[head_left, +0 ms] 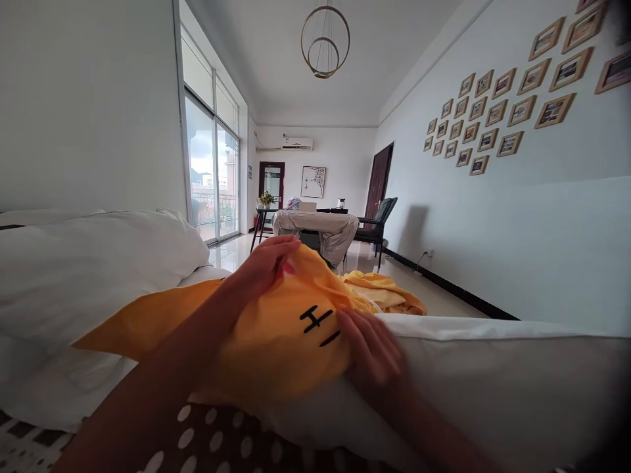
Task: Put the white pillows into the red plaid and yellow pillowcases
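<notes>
A yellow cloth (276, 335) with black lettering lies across white bedding in the lower middle of the head view. Its pointed corner stretches out to the left. My left hand (271, 259) pinches the cloth's raised upper edge, beside a small pink patch. My right hand (369, 341) is closed on the cloth's right side, just right of the black letters; its fingertips are partly hidden in the folds. Behind my right hand more yellow fabric (389, 292) lies bunched up.
A white pillow (98, 256) is at the left, and white bedding (503, 368) extends to the right. A dark brown dotted fabric (231, 440) shows at the bottom. Farther back stand a covered table (315, 223) and a black chair (378, 223).
</notes>
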`<state>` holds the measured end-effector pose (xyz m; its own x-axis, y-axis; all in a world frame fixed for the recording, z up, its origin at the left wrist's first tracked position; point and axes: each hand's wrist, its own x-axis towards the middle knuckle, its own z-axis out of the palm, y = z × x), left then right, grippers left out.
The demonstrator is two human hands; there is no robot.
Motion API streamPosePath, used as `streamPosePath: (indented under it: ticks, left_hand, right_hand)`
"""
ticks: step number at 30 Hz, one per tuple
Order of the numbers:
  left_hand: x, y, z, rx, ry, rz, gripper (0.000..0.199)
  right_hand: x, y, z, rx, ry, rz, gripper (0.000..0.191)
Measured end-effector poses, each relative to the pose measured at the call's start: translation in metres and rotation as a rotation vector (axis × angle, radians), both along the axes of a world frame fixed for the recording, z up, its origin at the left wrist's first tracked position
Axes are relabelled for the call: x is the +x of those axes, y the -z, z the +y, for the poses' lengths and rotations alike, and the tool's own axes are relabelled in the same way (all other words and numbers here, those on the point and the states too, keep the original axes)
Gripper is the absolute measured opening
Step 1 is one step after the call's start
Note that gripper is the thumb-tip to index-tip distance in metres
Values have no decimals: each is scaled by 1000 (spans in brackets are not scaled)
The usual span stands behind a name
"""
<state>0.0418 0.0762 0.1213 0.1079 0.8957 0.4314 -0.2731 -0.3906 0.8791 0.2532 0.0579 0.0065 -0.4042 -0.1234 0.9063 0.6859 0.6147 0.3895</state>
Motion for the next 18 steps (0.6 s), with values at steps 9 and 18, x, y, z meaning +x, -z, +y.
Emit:
streamPosePath:
  ticks: [9, 18]
  left_hand:
    - [16, 0, 4, -37, 36, -38, 22]
    - [12, -4, 22, -52, -172, -35, 25]
  right_hand:
    - [6, -16, 37, -92, 197, 167, 26]
    - [-6, -5, 44, -106, 22, 99, 22]
